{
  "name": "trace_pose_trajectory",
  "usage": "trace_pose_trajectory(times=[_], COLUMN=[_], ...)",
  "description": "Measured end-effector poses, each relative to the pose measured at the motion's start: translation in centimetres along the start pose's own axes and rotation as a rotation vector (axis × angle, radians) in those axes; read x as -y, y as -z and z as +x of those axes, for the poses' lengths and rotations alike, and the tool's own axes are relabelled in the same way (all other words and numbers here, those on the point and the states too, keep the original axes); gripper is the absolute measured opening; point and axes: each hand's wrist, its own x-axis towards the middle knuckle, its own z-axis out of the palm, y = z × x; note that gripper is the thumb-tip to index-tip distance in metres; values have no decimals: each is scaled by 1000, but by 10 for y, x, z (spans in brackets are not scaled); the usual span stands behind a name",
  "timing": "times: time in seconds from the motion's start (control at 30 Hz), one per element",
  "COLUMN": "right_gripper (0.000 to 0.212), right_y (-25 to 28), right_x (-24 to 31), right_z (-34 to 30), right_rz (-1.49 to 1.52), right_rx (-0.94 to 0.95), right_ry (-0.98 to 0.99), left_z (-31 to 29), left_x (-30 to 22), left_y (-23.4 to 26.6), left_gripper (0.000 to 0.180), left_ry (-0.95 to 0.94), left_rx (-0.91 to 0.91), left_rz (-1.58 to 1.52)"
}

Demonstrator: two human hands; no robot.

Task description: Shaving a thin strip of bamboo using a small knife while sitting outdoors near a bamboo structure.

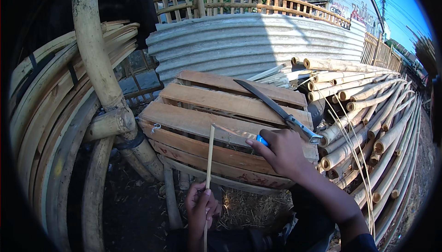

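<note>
My left hand (pixel 199 204) is closed around a thin, pale bamboo strip (pixel 210 160) that stands nearly upright, its top end level with the crate's slats. In my right hand (pixel 284 153) is a small knife (pixel 261 139) with a blue handle, gripped with the thumb along it. The knife's narrow blade points left, and its tip reaches close to the strip's top end; whether they touch I cannot tell. Behind both hands is a wooden slatted crate (pixel 198 119). A long machete (pixel 263 98) lies slantwise across its top, beyond my right hand.
Cut bamboo poles (pixel 343 157) are stacked along the right, with a few thin strips (pixel 357 160) leaning over them. Thick bamboo posts (pixel 94 49) and bundled split bamboo (pixel 50 127) stand on the left. Corrugated sheeting (pixel 258 40) and a bamboo fence (pixel 258 3) close off the back.
</note>
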Motion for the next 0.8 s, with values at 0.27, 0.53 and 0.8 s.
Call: trace_pose_trajectory(times=[0.27, 0.53, 0.8], right_gripper=[52, 54, 57], right_y=[-38, -49, -53], right_x=[27, 28, 41], right_z=[-15, -15, -19], right_rz=[338, 125, 27], right_rx=[403, 298, 298], right_ry=[234, 321, 335], left_z=[-1, 3, 4], left_x=[-7, -1, 2], left_y=[-7, 9, 16], left_gripper=[19, 23, 22], left_ry=[163, 442, 508], left_rx=[145, 300, 298], left_rz=[-225, -485, -546])
